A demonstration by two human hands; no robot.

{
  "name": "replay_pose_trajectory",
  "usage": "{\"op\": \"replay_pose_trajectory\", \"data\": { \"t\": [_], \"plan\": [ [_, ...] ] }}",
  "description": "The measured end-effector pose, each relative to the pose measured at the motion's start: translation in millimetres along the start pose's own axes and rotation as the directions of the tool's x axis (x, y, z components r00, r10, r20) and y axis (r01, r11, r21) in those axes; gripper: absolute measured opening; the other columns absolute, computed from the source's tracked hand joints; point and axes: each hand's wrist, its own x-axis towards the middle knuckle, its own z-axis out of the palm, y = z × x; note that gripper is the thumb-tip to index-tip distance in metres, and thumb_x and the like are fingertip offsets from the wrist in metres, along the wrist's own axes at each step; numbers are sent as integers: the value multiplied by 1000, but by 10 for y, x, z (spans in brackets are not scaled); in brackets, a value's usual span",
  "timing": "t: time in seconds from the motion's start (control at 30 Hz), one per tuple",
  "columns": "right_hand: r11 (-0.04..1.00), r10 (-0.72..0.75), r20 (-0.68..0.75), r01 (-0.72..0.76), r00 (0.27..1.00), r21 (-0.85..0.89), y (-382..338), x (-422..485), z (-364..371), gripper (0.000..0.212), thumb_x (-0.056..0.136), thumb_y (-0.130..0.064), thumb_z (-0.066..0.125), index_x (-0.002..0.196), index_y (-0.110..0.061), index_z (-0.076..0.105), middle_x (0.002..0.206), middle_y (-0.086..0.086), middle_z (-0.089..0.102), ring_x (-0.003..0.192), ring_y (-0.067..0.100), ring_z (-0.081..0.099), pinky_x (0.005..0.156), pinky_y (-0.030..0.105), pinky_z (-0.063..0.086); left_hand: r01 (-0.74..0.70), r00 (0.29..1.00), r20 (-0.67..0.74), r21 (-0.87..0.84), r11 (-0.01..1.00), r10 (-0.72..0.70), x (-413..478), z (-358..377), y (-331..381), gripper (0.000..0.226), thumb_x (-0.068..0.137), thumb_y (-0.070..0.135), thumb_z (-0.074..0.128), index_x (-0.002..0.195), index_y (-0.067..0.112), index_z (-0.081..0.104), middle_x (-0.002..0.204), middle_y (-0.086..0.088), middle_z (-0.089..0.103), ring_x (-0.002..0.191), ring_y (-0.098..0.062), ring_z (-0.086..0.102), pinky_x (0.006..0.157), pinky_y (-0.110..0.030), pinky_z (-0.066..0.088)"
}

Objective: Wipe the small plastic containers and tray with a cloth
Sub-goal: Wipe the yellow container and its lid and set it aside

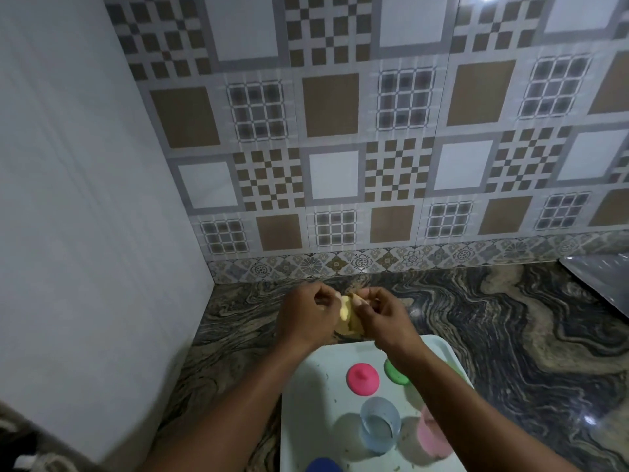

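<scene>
Both hands meet above the counter just beyond the tray. My left hand (306, 318) and my right hand (381, 318) together hold a small yellow thing (345, 318); I cannot tell whether it is a container, a lid or a cloth. The pale tray (306, 403) lies below them, speckled with bits of dirt. On it sit a pink lid (363, 378), a green lid (394, 371) partly under my right forearm, a clear blue cup (379, 424), a pink cup (430, 437) and a dark blue lid (323, 465) at the bottom edge.
A dark marbled counter (493, 335) carries the tray. A white wall or appliance side (85, 233) stands close on the left, patterned tiles (340, 131) at the back. A steel surface (602, 281) shows at the right edge.
</scene>
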Motion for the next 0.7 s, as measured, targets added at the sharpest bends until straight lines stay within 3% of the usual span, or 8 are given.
{"op": "replay_pose_trajectory", "data": {
  "t": [0.13, 0.23, 0.37, 0.5, 0.6, 0.7],
  "plan": [
    [987, 7, 150, 17, 989, -160, -158, 45, -118, 8, 97, -9, 61, 99, -1, 59, 72, 6, 61, 45, -1, 55, 40, 13, 40, 74, 935, 350, -33, 997, -58, 283, -206, -73, 6, 88, 29, 74, 89, 25, 79, 86, 7, 76, 83, -10, 71, 76, -31, 58],
    [981, 15, 204, 25, 979, -193, -228, 84, -194, 16, 95, -9, 63, 102, 5, 59, 76, 12, 62, 52, 7, 59, 44, 18, 46, 111, 858, 509, -46, 993, -72, 417, -243, -73, 7, 84, 28, 81, 88, 23, 80, 86, 3, 78, 85, -13, 73, 83, -35, 59],
    [980, 11, 247, 39, 969, -196, -214, 155, -283, 11, 93, -10, 66, 98, -1, 61, 82, 17, 65, 72, 26, 63, 68, 42, 57, 167, 800, 593, -67, 984, -96, 521, -222, -31, 9, 79, 24, 84, 82, 20, 77, 80, 2, 77, 77, -10, 71, 78, -30, 58],
    [989, 15, 249, 23, 968, -148, -180, 214, -371, 11, 92, -12, 68, 96, -4, 62, 80, 13, 64, 66, 21, 62, 57, 32, 54, 289, 703, 702, -135, 948, -114, 523, -196, 14, 14, 84, 19, 79, 94, 12, 72, 87, -5, 75, 77, -14, 69, 68, -25, 56],
    [999, 25, 187, -18, 982, -42, -91, 209, -425, 16, 91, -17, 70, 97, -5, 62, 76, 14, 62, 56, 20, 54, 47, 28, 39, 377, 734, 674, -305, 875, -81, 448, -128, 62, 11, 90, 6, 71, 100, 9, 66, 87, -5, 72, 71, -7, 67, 60, -17, 51],
    [996, 42, 110, -50, 993, 71, 115, 147, -399, 18, 86, -23, 75, 94, -10, 66, 75, 18, 64, 58, 26, 53, 52, 34, 36, 379, 761, 644, -341, 860, -80, 342, -38, 22, 7, 92, 3, 68, 96, 8, 64, 80, -3, 69, 64, -5, 65, 55, -15, 49]
  ]
}}
